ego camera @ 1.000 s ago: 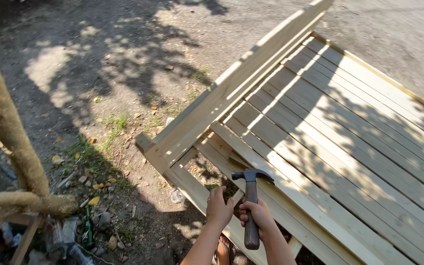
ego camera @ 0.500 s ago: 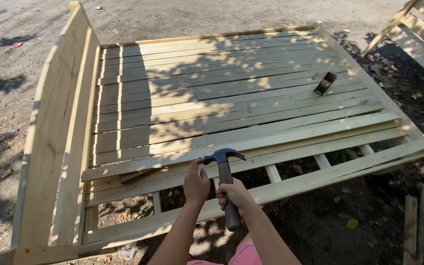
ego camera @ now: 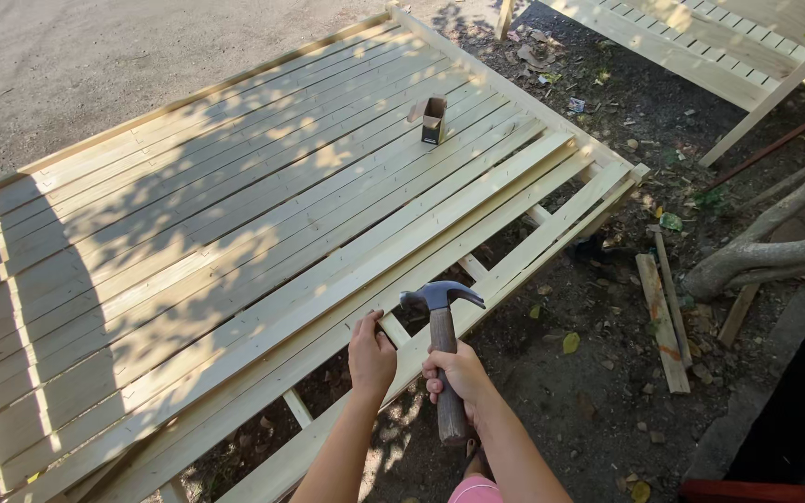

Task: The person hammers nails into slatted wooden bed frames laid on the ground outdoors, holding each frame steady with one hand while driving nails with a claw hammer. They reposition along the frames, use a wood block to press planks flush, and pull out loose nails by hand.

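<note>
1. One large slatted wooden frame (ego camera: pixel 235 214) of pale timber lies flat on the ground, filling the area ahead and to the left of both hands. Its slats run diagonally, from low left to upper right in view. The near edge rail passes directly under the fingers.
2. A second pale slatted frame (ego camera: pixel 691 47) lies well apart, far ahead and to the right of the fingers.
3. Tree roots (ego camera: pixel 757 247) and loose wood offcuts (ego camera: pixel 661 321) rest on bare soil to the right of the right hand, apart from it.
4. Claw hammer (ego camera: pixel 442 359): held upright in the right hand (ego camera: pixel 463 377). Long axis of the handle runs nearly straight away from the body; the steel head sits just beyond the fingers, above the near rail, striking face towards the left and claw towards the right.
5. Right-hand fingers: clenched round the dark handle, at about mid-length.
6. Left hand (ego camera: pixel 372 354): just beside the hammer, on its left, resting on the near rail. Fingers curled; whether they pinch a nail cannot be told. It is the nearer hand to the rail.
7. Small open brown carton (ego camera: pixel 433 118) stands on the slats, well ahead of both hands.
</note>
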